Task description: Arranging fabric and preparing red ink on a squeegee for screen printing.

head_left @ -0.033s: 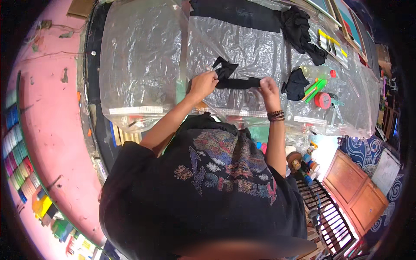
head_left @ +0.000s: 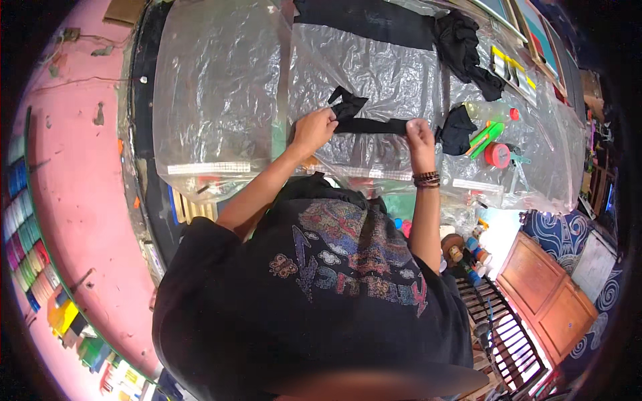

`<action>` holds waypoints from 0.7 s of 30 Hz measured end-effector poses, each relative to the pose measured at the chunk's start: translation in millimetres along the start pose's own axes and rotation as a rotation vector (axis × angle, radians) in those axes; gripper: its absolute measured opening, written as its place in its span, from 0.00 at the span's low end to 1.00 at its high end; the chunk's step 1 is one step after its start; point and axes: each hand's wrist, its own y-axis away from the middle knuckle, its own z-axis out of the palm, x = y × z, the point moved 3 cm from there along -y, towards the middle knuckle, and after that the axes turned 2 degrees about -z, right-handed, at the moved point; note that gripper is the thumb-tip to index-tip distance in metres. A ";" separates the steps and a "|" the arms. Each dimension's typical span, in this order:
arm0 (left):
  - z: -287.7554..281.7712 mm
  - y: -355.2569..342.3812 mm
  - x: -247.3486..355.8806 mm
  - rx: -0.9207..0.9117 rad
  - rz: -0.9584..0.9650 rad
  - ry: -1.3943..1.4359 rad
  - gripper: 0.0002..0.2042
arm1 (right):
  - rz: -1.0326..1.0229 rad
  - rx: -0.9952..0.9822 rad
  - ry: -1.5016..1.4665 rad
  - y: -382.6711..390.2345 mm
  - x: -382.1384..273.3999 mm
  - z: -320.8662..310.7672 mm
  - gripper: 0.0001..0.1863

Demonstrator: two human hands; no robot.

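Note:
A narrow strip of black fabric [head_left: 371, 126] is stretched sideways between my two hands, above the plastic-covered table [head_left: 221, 93]. The fingers of my left hand [head_left: 313, 131] are closed on its left end. At the other end, my right hand [head_left: 420, 144] pinches the fabric between thumb and fingers. A crumpled black scrap [head_left: 349, 105] lies just beyond the strip, close to my left fingers; whether it joins the strip I cannot tell. To the right of my right hand sits a folded black cloth piece [head_left: 457, 131].
Right of the hands lie a green cutter [head_left: 486, 139], a round red-topped container [head_left: 497, 155] and a clear bottle with a red cap [head_left: 491, 111]. Farther off are a flat black cloth panel [head_left: 364, 21], a black cloth heap [head_left: 461, 47] and a yellow-edged pack [head_left: 513, 72].
My right hand has shifted slightly to the right, and the strip between the hands looks tauter and narrower. The left hand stays about where it was.

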 end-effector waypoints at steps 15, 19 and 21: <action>-108.7 -5.3 92.8 0.650 0.290 0.094 0.11 | -0.485 0.315 0.309 13.1 -158.4 28.0 0.05; -112.8 -20.1 160.4 0.020 0.594 0.572 0.18 | -0.456 -0.152 0.444 5.6 -189.9 64.8 0.07; -125.9 -35.2 185.9 -0.060 0.701 0.644 0.25 | -0.439 -0.228 0.376 1.7 -205.7 76.5 0.07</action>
